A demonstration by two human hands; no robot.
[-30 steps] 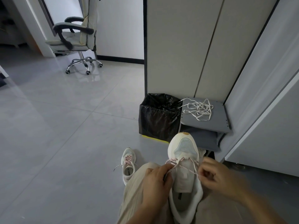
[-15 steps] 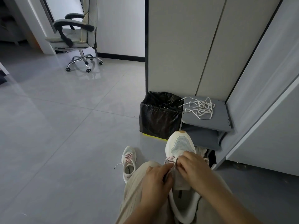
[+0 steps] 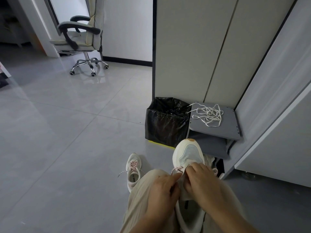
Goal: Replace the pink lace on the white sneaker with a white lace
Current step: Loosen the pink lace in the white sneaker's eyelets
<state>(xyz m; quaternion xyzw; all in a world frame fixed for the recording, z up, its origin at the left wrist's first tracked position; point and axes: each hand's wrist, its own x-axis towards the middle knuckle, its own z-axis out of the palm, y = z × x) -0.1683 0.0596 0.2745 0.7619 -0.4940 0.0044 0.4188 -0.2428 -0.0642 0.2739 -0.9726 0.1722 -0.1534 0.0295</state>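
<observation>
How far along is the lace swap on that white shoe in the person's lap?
Done: nothing clearly; the pink lace is threaded near the toe of the white mesh sneaker. In hand: the left hand and right hand pinch that lace at the eyelets, apparently loosening it. Left: pulling it out, then threading the tangled white lace, untouched on the grey shelf.

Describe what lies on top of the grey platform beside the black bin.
A tangled white lace lies loose on the grey platform; anything under the tangle is covered.

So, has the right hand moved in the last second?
Yes. The right hand came in leftward, from beside the white sneaker to over its tongue.
</observation>
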